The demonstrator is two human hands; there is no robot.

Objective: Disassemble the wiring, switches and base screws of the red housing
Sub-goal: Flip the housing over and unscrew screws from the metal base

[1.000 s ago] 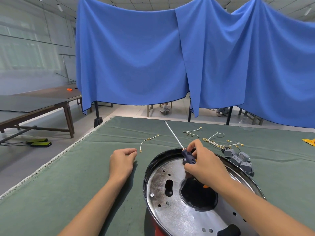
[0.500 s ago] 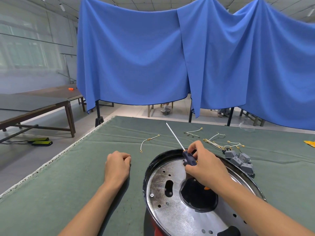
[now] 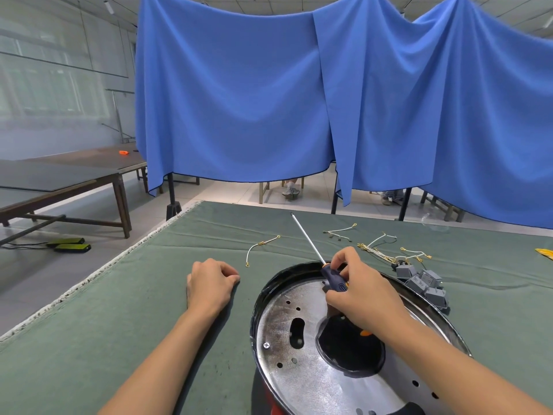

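Observation:
The red housing (image 3: 276, 410) lies upside down, its round metal base plate (image 3: 302, 375) with a black rim facing up. One cross-head screw (image 3: 266, 345) sits near the plate's left edge. My right hand (image 3: 363, 298) hovers over the plate's far part, shut on a screwdriver (image 3: 335, 281) with a dark blue and orange handle; its long shaft points up and away to the left. My left hand (image 3: 211, 284) rests as a loose fist on the green cloth, left of the housing, holding nothing.
Loose white wires with brass terminals (image 3: 386, 253) lie beyond the housing, one single wire (image 3: 260, 247) farther left. Several grey switch blocks (image 3: 422, 283) sit at the housing's right. The table's left edge (image 3: 98, 274) runs diagonally. Blue curtains (image 3: 239, 100) hang behind.
My left hand has curled from open fingers into a loose fist and slid slightly left. My right hand shifted its fingers on the screwdriver handle; the shaft stays pointed the same way.

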